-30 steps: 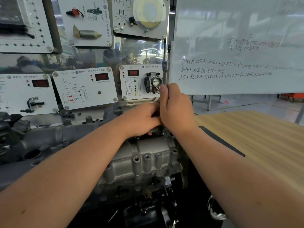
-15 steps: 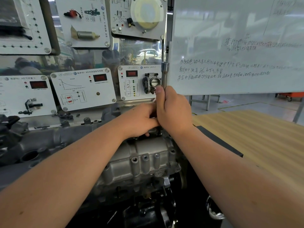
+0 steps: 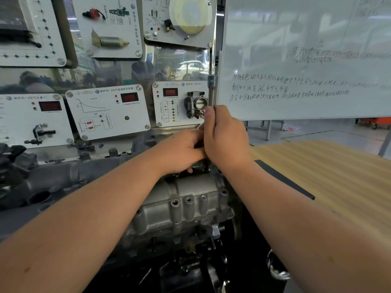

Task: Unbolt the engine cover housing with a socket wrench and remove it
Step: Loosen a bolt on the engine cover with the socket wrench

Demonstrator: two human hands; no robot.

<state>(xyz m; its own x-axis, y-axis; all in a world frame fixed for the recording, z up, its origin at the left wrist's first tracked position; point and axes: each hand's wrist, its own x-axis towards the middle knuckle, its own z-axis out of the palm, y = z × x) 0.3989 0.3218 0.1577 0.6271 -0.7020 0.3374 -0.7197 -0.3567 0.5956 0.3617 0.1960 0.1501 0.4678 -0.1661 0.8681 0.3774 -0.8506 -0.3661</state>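
right hand (image 3: 226,140) is wrapped round the wrench (image 3: 212,89), fist closed on the shaft with the thumb up along it. the tool stands pretty much upright, its top end poking up in front of the whiteboard (image 3: 306,60) edge. left hand (image 3: 184,151) sits just left of it, touching the right one, fingers curled down at the base of the tool. can't tell if it's pinching the socket or just steadying, the fingertips are hidden.

the cover (image 3: 182,206) is the grey cast piece in the middle, near side of both hands, seated on the engine (image 3: 53,185). the wrench goes down at its far right corner, so my guess is that's the bolt being worked. the bolt itself isn't visible.

progress wise: looks early or middle. i can see a row of 3 bosses on the near face, can't tell whether those holes have bolts in them. cover isn't lifted or tilted at all, so any remaining bolts plus the actual pulling off are left.

table (image 3: 338,176) is off to the right, sensor panels (image 3: 105,111) on the far wall.
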